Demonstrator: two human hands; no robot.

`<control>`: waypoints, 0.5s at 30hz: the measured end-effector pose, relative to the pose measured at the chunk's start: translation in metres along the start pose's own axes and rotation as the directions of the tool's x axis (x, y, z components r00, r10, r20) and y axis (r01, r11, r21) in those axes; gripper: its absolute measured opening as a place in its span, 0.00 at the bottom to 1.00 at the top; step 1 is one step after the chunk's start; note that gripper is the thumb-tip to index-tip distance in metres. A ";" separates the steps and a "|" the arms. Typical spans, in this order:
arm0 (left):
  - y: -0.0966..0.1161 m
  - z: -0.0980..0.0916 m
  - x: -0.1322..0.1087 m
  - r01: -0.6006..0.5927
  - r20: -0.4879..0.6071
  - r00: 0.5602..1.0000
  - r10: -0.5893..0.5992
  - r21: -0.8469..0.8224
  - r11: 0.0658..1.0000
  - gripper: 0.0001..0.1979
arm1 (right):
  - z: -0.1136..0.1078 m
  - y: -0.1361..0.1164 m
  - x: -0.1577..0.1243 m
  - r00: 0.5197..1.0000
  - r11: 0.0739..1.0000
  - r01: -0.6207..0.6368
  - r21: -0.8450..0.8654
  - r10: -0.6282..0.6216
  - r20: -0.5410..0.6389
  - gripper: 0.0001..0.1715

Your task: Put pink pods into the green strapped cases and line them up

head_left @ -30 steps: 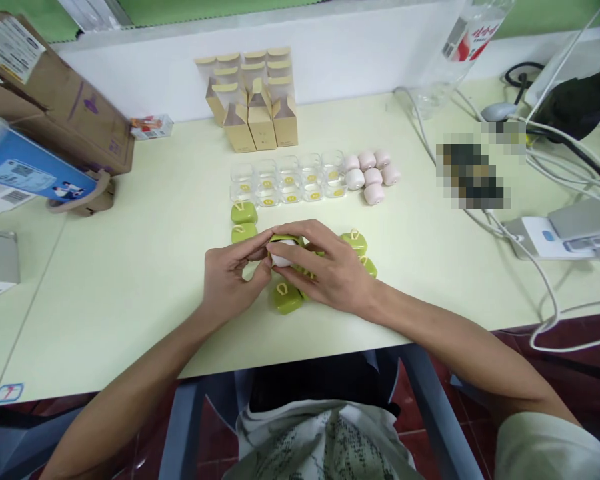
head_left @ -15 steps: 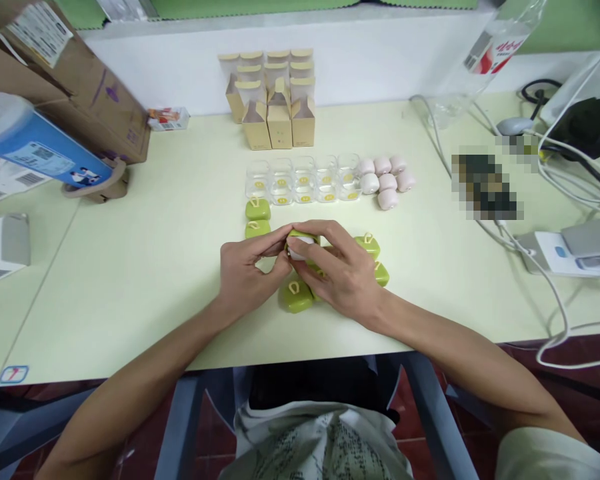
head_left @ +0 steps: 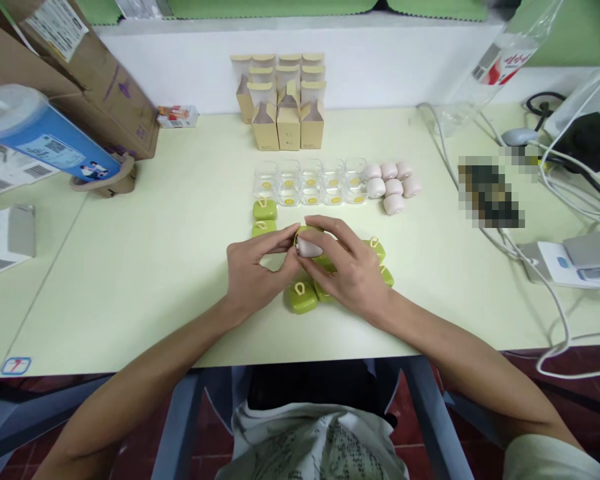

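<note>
Between both hands, above the table, is a small green case (head_left: pixel 307 231) with a rounded pale pink piece (head_left: pixel 309 249) showing in its near side. My left hand (head_left: pixel 255 273) pinches its left edge with thumb and fingertips. From the right, my right hand (head_left: pixel 355 277) grips it, fingers over the top and front. Several green cases with cream loops lie around and under the hands: one green case (head_left: pixel 303 299) just in front, another green case (head_left: pixel 265 209) behind, others partly hidden by my right hand. Loose pale pink pieces (head_left: pixel 393 187) form a cluster farther right.
Rows of clear plastic cases (head_left: pixel 287 181) with yellow marks stand beyond the hands. Open small cardboard boxes (head_left: pixel 289 127) are grouped by the wall. A blue cup (head_left: pixel 55 143) and a large carton (head_left: pixel 107 87) stand left; white cables (head_left: pixel 550 293) and a plastic bottle (head_left: pixel 500 67) are right.
The whole view has shifted slightly, so the table's things appear a little farther right. The held case has tilted a little and shows more of its pink piece. Both hands keep their grip.
</note>
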State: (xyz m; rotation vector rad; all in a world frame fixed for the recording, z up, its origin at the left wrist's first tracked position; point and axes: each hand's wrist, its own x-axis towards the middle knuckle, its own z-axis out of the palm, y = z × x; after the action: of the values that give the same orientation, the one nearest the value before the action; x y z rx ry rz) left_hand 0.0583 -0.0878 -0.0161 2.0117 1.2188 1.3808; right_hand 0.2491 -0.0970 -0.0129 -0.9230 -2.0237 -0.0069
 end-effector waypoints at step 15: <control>-0.016 -0.008 0.008 0.141 0.273 0.962 -0.016 -0.445 0.884 0.21 | -0.021 0.021 0.008 0.992 0.932 -0.111 0.344 0.085 0.088 0.12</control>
State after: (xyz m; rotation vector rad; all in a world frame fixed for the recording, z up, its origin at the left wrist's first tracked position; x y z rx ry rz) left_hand 0.0457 -0.0736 -0.0201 1.7158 0.7559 1.1800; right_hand 0.2739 -0.0839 -0.0012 -0.8028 -1.9568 0.4340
